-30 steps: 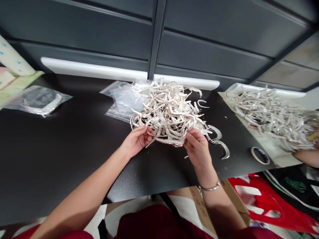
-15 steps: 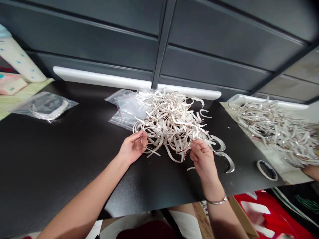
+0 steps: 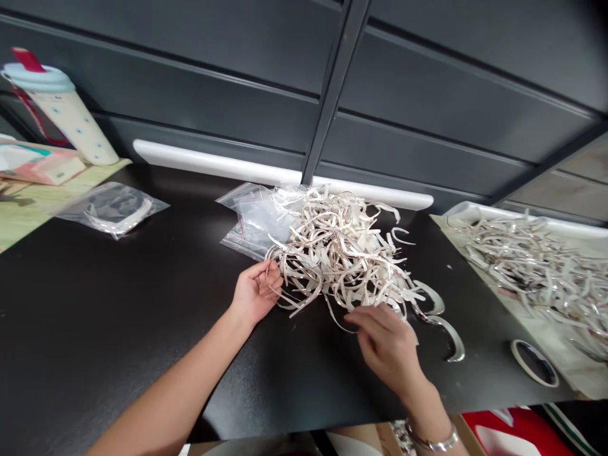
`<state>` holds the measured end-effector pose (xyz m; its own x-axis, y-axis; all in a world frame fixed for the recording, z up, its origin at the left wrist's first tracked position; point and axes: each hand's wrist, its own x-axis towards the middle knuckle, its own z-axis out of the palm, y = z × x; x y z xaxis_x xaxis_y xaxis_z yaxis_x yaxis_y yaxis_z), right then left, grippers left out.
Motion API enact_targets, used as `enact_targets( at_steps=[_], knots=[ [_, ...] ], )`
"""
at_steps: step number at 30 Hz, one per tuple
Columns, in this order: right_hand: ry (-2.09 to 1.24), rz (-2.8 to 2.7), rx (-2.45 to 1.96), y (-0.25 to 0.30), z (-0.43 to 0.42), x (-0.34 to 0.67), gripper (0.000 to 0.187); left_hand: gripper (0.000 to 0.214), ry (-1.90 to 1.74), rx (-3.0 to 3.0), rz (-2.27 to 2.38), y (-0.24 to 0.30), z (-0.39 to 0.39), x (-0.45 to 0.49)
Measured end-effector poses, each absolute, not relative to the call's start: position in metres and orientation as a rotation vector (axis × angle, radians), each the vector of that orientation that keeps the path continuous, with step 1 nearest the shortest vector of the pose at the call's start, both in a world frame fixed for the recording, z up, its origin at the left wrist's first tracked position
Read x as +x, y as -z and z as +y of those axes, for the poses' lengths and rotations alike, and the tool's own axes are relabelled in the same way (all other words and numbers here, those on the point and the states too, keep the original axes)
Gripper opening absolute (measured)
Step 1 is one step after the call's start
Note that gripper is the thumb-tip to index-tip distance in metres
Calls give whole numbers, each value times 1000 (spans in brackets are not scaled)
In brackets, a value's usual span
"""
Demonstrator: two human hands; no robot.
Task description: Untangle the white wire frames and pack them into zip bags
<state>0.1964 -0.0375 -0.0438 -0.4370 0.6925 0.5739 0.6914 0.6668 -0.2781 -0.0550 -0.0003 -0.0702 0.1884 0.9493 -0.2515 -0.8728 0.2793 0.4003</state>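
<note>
L grip [image 3: 256, 292] is at the left edge of the pile, fingers curled in against the strips. It's touching them, but I can't tell from here if it's actually pinching one. R grip [image 3: 387, 345] is open, fingers [image 3: 368, 324] stretched out flat-ish toward the pile's lower edge, just beside a thin loose strip [image 3: 338, 316]; no closure on anything. Silver bracelet [image 3: 431, 438] on R wrist.

Main pile of curved white/silver strips [image 3: 337, 253] sits mid-tabletop [image 3: 118, 316], tangled, between both grips and partly on top of clear zip bags [image 3: 251, 218]. Two wider curved strips [image 3: 439, 335] lie on the tabletop just off the pile's right side, near R grip.

Rest of the scene: clear bag w/ a curved strip inside [image 3: 111, 209] far left, well apart from the pile. White tray [image 3: 479, 212] on the right, loaded w/ more similar strips [image 3: 527, 272]. Roll of tape [image 3: 534, 362] near the tray's lower edge. Tumbler w/ red-topped lid [image 3: 64, 104] top left, beside a pink packet [image 3: 40, 163]. Dark panelled cabinet [image 3: 427, 82] behind the tabletop. Red bag [image 3: 510, 434] on the floor, bottom right.
</note>
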Motion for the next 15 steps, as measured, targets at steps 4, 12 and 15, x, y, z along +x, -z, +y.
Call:
enact_targets(
  at_steps=[4,12,15],
  knots=[
    [81,-2662,-1122,59,-48,207,38,21,-1276,185,507,69,-2,-53],
    [-49,-2352,-1077,70,-56,216,17,15,-1259,324,547,70,-6,-45],
    [-133,-2055,-1121,53,-59,200,4,16,-1235,449,574,71,-10,-39]
  ],
)
